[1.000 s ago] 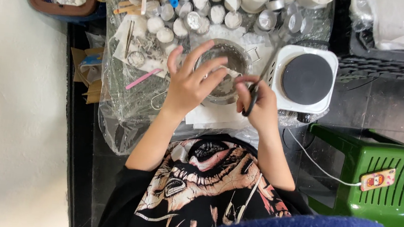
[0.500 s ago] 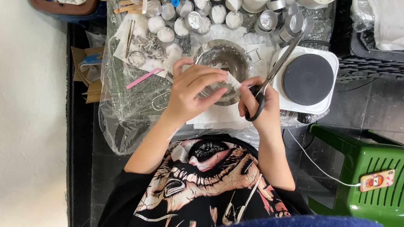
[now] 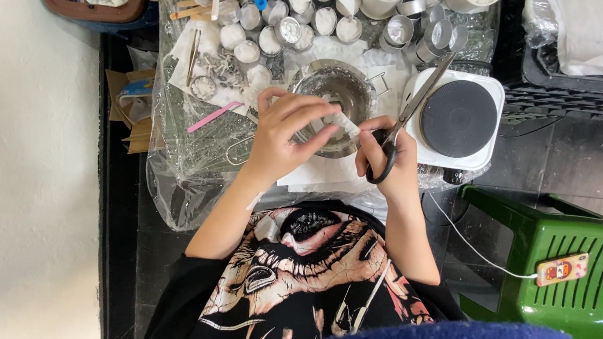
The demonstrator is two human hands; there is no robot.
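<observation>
While the left hand [image 3: 283,134] pinches a small white strip [image 3: 341,124] between its fingertips, the right hand [image 3: 389,163] has its fingers pushed through the black handles of a pair of scissors [image 3: 409,110]. That grip is wrapped tight around the handles. The scissor blades look pressed together and point up and away, over the edge of the little white hot plate [image 3: 461,122], so they are not cutting the strip. The strip is held right above the metal bowl [image 3: 338,99], so that bits may fall into it. What is in the bowl is too hard to tell; it looks shiny and pale.

Behind the bowl stand many small round metal cups [image 3: 285,31]. Some are filled with something white and some look hollow. A brown tray [image 3: 89,5] in the corner holds white lumps. Clear plastic sheet [image 3: 192,159] covers the surface, likely to keep it clean. A green stool [image 3: 564,268] sits to the right with a small phone [image 3: 561,270] on it.
</observation>
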